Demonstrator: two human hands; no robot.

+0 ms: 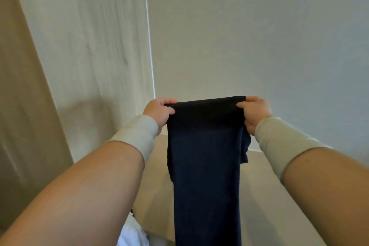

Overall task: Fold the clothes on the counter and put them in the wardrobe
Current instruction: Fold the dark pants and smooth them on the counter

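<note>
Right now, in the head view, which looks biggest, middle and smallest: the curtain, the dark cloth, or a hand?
1. Curtain, the biggest.
2. Dark cloth.
3. Left hand and right hand, smallest; the two look alike.
The curtain hangs farther away, so it is truly bigger still.

Matt navy knit garment [205, 166], smooth beige counter [269, 195]

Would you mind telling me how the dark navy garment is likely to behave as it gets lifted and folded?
The navy garment is probably floppy: it hangs straight down from where the left hand and right hand pinch its top edge. It seems light, held by fingertip pinches. A loose flap at its right side suggests layers may shift.
</note>
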